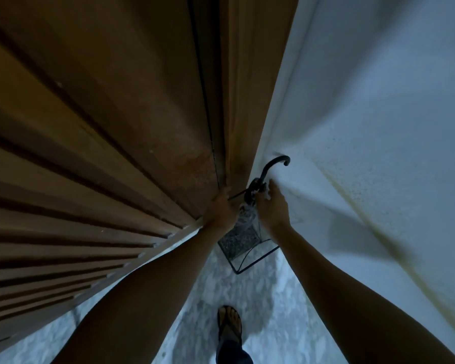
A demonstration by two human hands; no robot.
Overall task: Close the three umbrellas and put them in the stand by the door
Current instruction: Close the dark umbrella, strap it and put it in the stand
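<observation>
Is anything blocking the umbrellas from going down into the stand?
Nothing visible does. The umbrellas already point down into the wire stand in the corner, with the left hand and right hand on either side of them.

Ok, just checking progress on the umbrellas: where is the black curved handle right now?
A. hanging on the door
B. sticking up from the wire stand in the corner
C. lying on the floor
B: the curved handle rises above the wire stand, beside both hands.
</observation>
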